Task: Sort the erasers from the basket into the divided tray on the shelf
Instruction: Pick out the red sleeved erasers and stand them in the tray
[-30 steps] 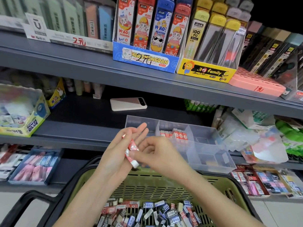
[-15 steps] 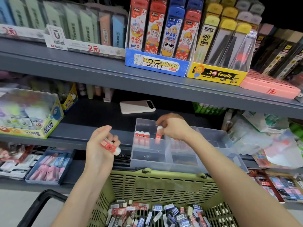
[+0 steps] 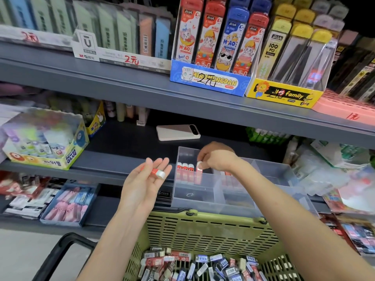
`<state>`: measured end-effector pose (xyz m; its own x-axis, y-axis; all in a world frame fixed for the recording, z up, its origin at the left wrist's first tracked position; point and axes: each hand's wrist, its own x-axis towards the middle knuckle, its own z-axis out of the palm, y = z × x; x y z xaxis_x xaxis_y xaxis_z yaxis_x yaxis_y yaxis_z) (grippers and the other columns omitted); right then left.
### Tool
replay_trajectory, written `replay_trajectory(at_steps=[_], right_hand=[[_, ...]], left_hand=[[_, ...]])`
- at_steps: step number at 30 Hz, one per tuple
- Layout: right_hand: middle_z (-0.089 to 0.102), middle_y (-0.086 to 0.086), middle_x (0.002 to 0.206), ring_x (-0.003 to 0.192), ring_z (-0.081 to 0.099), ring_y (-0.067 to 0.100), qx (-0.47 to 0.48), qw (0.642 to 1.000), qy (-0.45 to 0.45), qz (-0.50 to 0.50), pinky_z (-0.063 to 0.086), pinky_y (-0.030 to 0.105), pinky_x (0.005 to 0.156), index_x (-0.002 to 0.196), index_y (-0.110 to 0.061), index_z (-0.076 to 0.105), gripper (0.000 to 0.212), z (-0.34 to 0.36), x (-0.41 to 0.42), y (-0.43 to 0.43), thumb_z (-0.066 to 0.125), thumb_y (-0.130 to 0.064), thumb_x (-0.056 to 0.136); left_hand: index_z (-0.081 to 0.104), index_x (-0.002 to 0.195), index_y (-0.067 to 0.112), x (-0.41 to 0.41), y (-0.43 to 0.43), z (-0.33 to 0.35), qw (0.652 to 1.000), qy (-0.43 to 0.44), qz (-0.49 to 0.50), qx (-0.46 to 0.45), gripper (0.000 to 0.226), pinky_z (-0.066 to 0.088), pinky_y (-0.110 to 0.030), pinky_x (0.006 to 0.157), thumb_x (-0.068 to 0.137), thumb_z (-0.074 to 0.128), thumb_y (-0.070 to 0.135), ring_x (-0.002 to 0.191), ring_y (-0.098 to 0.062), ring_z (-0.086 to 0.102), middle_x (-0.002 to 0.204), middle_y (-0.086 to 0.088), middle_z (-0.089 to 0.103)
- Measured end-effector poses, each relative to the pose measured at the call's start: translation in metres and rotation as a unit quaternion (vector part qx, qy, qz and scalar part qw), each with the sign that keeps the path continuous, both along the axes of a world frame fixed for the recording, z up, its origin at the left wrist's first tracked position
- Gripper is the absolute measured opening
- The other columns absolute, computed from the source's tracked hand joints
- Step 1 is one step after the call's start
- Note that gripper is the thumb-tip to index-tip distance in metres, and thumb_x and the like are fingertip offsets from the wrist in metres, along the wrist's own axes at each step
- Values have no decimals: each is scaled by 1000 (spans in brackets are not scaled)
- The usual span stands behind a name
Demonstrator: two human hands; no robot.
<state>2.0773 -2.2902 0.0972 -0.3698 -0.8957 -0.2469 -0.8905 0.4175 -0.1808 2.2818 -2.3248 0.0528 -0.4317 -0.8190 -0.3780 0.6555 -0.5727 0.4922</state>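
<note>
A clear divided tray (image 3: 203, 201) stands on the shelf, above the far rim of the green basket (image 3: 203, 230). Three red-sleeved erasers (image 3: 185, 169) stand in a row in its back-left compartment. My right hand (image 3: 218, 158) pinches one more red eraser (image 3: 198, 166) upright at the end of that row. More red erasers show blurred in the compartment behind my right wrist. My left hand (image 3: 146, 179) is palm up left of the tray, fingers straight, with a red-and-white eraser (image 3: 155, 172) lying across them. Several mixed erasers (image 3: 203, 264) fill the basket bottom.
A white phone (image 3: 178, 132) lies on the shelf behind the tray. A glue box (image 3: 46, 142) stands at the left, plastic-wrapped goods (image 3: 332, 169) at the right. The upper shelf edge (image 3: 142, 92) overhangs. A blue box (image 3: 69, 203) sits on the lower shelf; a black handle (image 3: 58, 252) lies near left.
My left hand has uncurled from gripping its eraser, which now lies on flat fingers. My right hand has stayed at the tray's back-left compartment and set its eraser at the row's end.
</note>
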Motion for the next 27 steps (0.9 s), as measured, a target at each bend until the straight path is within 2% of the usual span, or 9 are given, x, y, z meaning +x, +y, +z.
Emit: replay_trajectory(at_steps=[5, 8, 13, 16, 18, 22, 24, 26, 27], right_hand=[[64, -11, 117, 108, 58, 18, 0, 986, 156, 55, 44, 26, 82, 111, -37, 66, 28, -15, 2, 2, 61, -43, 84], [61, -10, 122, 112, 55, 17, -17, 985, 159, 63, 41, 26, 83, 117, -37, 62, 34, -17, 1, 3, 59, -46, 85], [67, -12, 108, 107, 54, 15, -69, 986, 143, 52, 35, 25, 81, 99, -34, 69, 20, -12, -5, 7, 61, -44, 84], [68, -11, 105, 105, 50, 19, -20, 977, 182, 106, 29, 31, 90, 98, -29, 70, 22, -16, -3, 8, 51, -37, 90], [69, -7, 104, 100, 52, 20, 6, 979, 165, 124, 24, 34, 93, 99, -25, 68, 26, -20, 1, 8, 44, -28, 92], [63, -5, 122, 114, 53, 21, 5, 995, 56, 76, 20, 37, 103, 111, -22, 65, 32, -18, 2, 10, 39, -23, 94], [60, -9, 127, 121, 49, 18, -4, 997, 56, 59, 19, 36, 107, 120, -27, 61, 33, -12, 5, 15, 39, -25, 96], [67, -7, 114, 116, 53, 18, -56, 993, 91, 51, 20, 37, 107, 116, -27, 63, 30, -5, 12, 22, 39, -28, 97], [70, -7, 103, 110, 57, 17, -100, 992, 67, 40, 22, 37, 106, 109, -27, 65, 28, -1, 17, 26, 41, -32, 96]], left_hand=[[53, 96, 5, 1, 0, 1, 999, -25, -22, 3, 21, 57, -27, 58, 96, 50, 26, 86, -27, 72, 103, -20, 66], [54, 98, 5, 2, -1, 2, 999, -41, -15, 3, 26, 51, -17, 49, 96, 49, 31, 82, -21, 73, 101, -17, 66], [56, 98, 2, 4, -2, 2, 999, -20, -20, 38, 30, 43, -16, 41, 99, 45, 31, 73, -20, 73, 92, -17, 69], [58, 101, 0, 3, -1, 1, 998, -5, -36, 57, 33, 40, -20, 47, 103, 36, 25, 61, -16, 58, 82, -12, 60], [59, 105, -1, 4, -1, 1, 998, -7, -43, 42, 30, 37, -24, 56, 101, 37, 18, 60, -15, 47, 72, -7, 52], [59, 111, 1, 7, 1, 2, 998, 10, -58, 2, 29, 38, -26, 64, 98, 35, 11, 62, -14, 48, 67, -4, 53], [61, 111, 4, 6, 2, 2, 998, 4, -53, -27, 27, 40, -26, 66, 99, 37, 9, 67, -14, 52, 71, -4, 59], [63, 107, 8, 5, 3, 2, 995, -31, -46, -79, 24, 44, -26, 71, 99, 41, 7, 74, -13, 57, 76, -1, 67], [63, 105, 11, 5, 3, 2, 992, -47, -47, -108, 21, 45, -26, 73, 97, 43, 8, 77, -13, 60, 79, 1, 70]])
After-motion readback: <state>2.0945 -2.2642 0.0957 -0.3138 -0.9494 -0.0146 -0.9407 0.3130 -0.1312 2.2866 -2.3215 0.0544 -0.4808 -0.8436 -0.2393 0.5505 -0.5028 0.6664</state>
